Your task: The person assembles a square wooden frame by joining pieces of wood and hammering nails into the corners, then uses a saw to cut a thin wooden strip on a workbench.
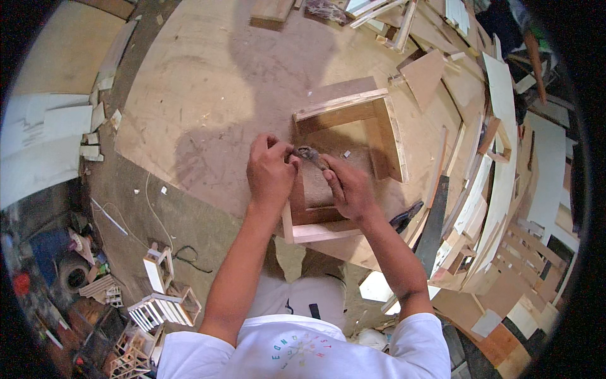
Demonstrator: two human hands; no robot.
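Note:
An open wooden box frame (341, 103) made of pale and brown boards rests in front of me, its near edge close to my legs. My left hand (271, 167) is at the top of its left side board, with fingertips pinched together; what they hold, perhaps a small nail, is too small to make out. In my right hand (350, 189) is a hammer (310, 155), gripped short, close behind its dark metal head. The head is beside my left fingertips, over the left side of the frame. My fingers cover most of the handle.
The frame lies on a large plywood sheet (170, 107). At the right are a handsaw (434, 221), a dark-handled tool (406, 216) and stacked wood strips (499, 158). Small slatted wooden pieces (164, 309) stand on the floor at the lower left. A board (271, 9) lies at the far edge.

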